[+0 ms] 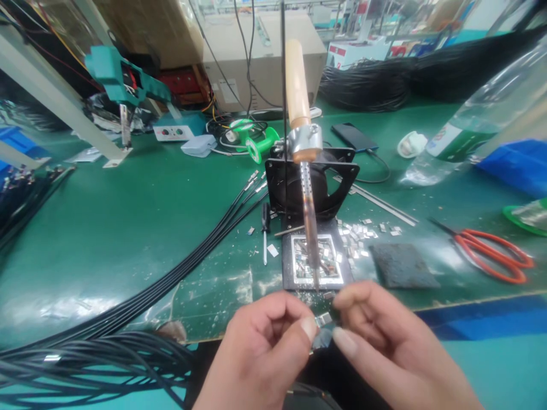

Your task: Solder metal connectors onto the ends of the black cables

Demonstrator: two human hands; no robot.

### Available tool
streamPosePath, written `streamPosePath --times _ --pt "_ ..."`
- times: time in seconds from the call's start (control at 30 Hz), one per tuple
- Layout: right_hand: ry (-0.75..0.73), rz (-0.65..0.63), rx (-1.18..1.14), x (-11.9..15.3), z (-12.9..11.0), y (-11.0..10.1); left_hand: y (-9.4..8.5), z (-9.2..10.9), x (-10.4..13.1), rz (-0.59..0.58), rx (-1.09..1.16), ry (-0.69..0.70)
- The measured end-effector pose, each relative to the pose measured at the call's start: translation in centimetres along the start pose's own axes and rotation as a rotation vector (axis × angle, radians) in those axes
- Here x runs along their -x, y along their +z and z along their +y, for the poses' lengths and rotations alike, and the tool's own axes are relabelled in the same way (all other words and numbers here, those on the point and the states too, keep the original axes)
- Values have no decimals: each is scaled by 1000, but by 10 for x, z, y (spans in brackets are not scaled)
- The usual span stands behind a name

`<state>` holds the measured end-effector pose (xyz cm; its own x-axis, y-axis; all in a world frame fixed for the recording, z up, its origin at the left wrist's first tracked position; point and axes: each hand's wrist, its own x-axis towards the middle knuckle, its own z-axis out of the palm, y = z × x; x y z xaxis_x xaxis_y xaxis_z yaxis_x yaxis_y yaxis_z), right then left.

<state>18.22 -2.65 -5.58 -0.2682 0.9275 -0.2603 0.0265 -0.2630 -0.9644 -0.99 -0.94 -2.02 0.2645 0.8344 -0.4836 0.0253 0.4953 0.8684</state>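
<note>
My left hand (273, 341) is closed in a pinch at the front edge of the bench. A small flat silvery piece (323, 319) sticks out from its fingertips; its exact kind is too small to tell. Just right of that piece, my right hand (384, 341) has thumb and forefinger apart, with nothing visible between them. Above both hands, a soldering iron (308, 210) with a wooden handle hangs clamped, tip down. Beneath its tip lies a white-rimmed square tray (294, 267) of small metal bits.
A black fan (294, 188) stands behind the iron. Black cables (188, 256) run along the left and front. Nearby lie a screwdriver (265, 228), a dark grey pad (401, 265), orange-handled scissors (491, 253), a phone (354, 137) and green spools (261, 145). A plastic bottle (465, 131) is at right.
</note>
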Motion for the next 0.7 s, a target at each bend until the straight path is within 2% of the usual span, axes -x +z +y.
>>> streamPosePath --times 0.1,0.27,0.4,0.57,0.7 --pt "-149 12 7 4 5 -10 2 3 -2 17 -6 -7" --pt "-347 263 343 1 1 -10 4 5 -8 70 -56 13" --pt "-545 275 478 -7 -8 -6 4 2 -9 104 -73 16" --pt "-576 249 525 -11 -4 -4 4 2 -9 111 -77 -3" --pt "-618 343 548 -15 -2 1 6 6 -9 121 -51 -1"
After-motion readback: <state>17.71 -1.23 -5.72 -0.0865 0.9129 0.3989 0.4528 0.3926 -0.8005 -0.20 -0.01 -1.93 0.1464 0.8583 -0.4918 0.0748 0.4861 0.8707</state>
